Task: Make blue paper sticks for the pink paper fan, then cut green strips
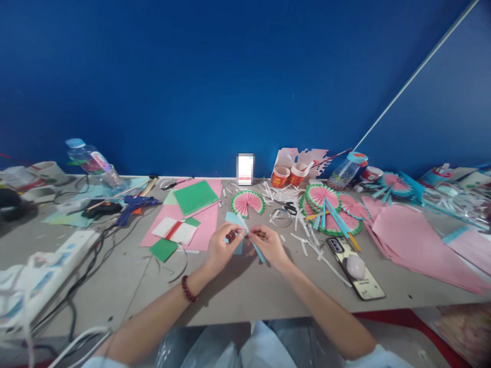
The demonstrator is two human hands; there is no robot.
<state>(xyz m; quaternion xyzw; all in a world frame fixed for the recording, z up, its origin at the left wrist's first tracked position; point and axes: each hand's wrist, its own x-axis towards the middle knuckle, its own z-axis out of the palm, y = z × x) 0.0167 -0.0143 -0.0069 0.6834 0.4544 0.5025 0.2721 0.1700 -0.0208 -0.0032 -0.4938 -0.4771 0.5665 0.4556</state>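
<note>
A narrow folded paper strip (pixel 259 253), white at its upper end and light blue at its lower end, is held between both hands. My left hand (pixel 223 245) pinches it near the middle with thumb and forefinger. From the other side my right hand (pixel 270 247) grips the same strip, fingers curled around it. Just beyond the fingertips lies a pleated pink paper fan (pixel 238 202) with a green edge and an open gap at its lower side. Light blue paper (pixel 232 219) lies partly hidden under the hands.
Left are pink sheets (pixel 151 236), green paper (pixel 196 198), a blue glue gun (pixel 132 208), a power strip (pixel 57 273) and a bottle (pixel 87 157). On the right are finished-looking fans (pixel 322 196), scissors (pixel 290 208), white scraps (pixel 303 240), a phone (pixel 368 289) and red cups (pixel 281 177).
</note>
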